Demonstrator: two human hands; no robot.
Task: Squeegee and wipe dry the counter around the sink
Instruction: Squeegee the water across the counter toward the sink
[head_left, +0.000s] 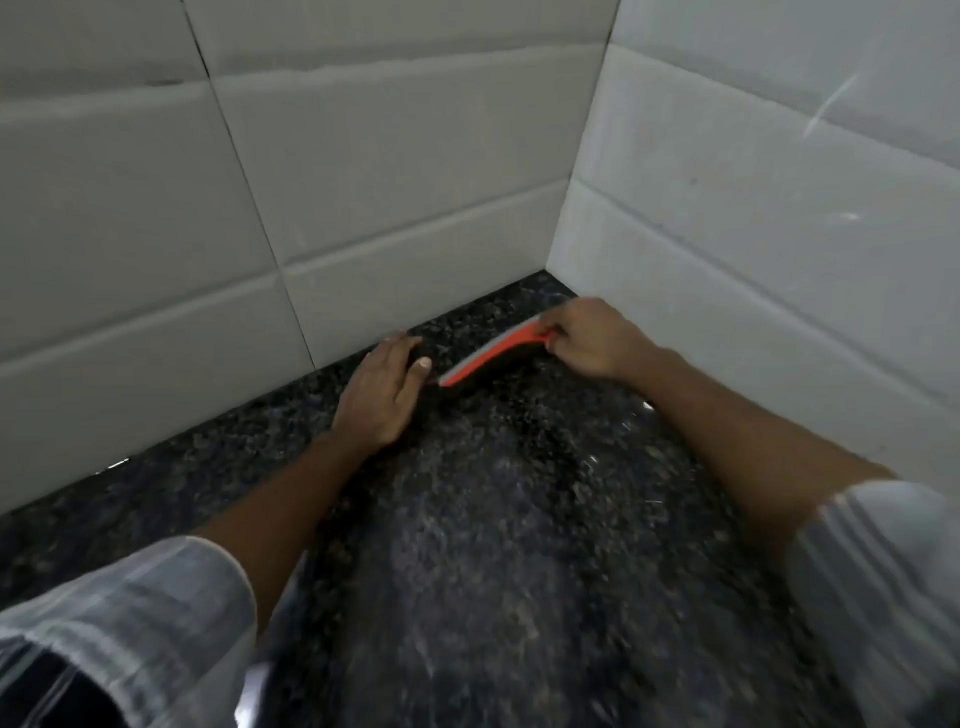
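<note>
Looking down into a corner, we see the white tiled walls (395, 171) fill the upper half of the view, one running across the back and one (779, 182) along the right, meeting at a vertical seam. Below them lies the table (493, 545), a dark speckled stone top that runs right up to both walls and carries a few bright glints near the right forearm. The picture is smeared toward the bottom, so we cannot make out fine detail on the stone there.

Both forearms reach forward from pale rolled-up sleeves (145, 613) at the lower corners. The left hand (382, 397) lies palm down and flat on the table, fingers stretched out toward the back wall, thumb pointing toward the near tip of the tool; its grip is spread wide and has hold of nothing. Whether the thumb touches the tool we cannot tell; it is just beside it.

The right hand (589, 335) sits close to the corner, near the right wall. Its grip is closed around the far end of the squeegee (493, 356), fingers curled over it so that this end is hidden.

The squeegee is orange with a pale grey strip along its upper edge. It runs slantwise between the two hands, from the right hand down and left to a tip just beside the left thumb, lying low over the table near the back wall. Its underside is in shadow, so we cannot tell if the blade is pressed onto the stone.
</note>
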